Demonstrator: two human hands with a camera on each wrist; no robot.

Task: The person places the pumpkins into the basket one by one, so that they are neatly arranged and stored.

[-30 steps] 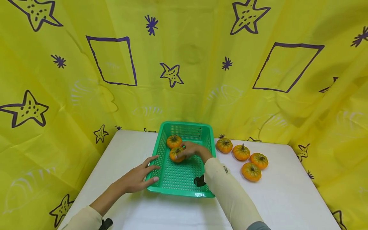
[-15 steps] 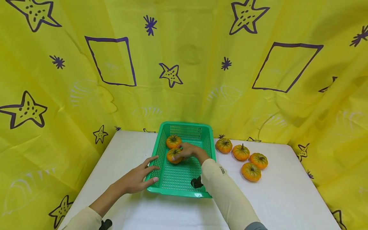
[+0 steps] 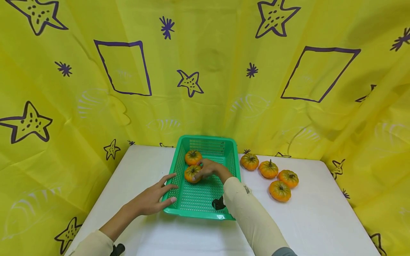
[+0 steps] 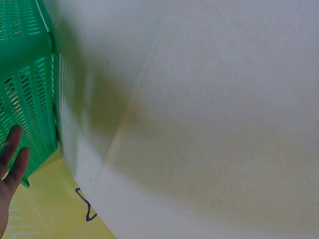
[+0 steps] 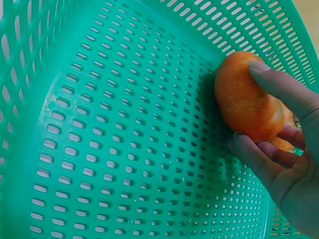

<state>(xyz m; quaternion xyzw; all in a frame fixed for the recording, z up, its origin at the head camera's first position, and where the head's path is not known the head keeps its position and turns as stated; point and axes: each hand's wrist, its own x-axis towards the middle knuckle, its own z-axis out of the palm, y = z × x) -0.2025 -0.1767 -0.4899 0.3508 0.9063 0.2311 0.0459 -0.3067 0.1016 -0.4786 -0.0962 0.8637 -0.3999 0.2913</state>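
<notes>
A green plastic basket [image 3: 200, 214] with slotted walls stands on the white table. Inside it, my right hand [image 3: 209, 168] grips a small orange pumpkin [image 3: 190, 173] between thumb and fingers. In the right wrist view this pumpkin [image 5: 241, 97] sits low over the basket floor, near a wall. Just behind it lies a second pumpkin [image 3: 193, 156], which looks close to or touching it. My left hand [image 3: 155, 197] rests at the basket's left side with its fingers extended. Two fingers of that hand show beside the slotted wall in the left wrist view.
Several more pumpkins [image 3: 268, 169] lie on the table to the right of the basket. A yellow sheet [image 3: 211, 106] printed with starfish surrounds the table [image 3: 320, 213] at the back and sides.
My right hand has moved slightly left and toward me inside the basket, taking the gripped pumpkin along. The left hand, basket and other pumpkins look unchanged.
</notes>
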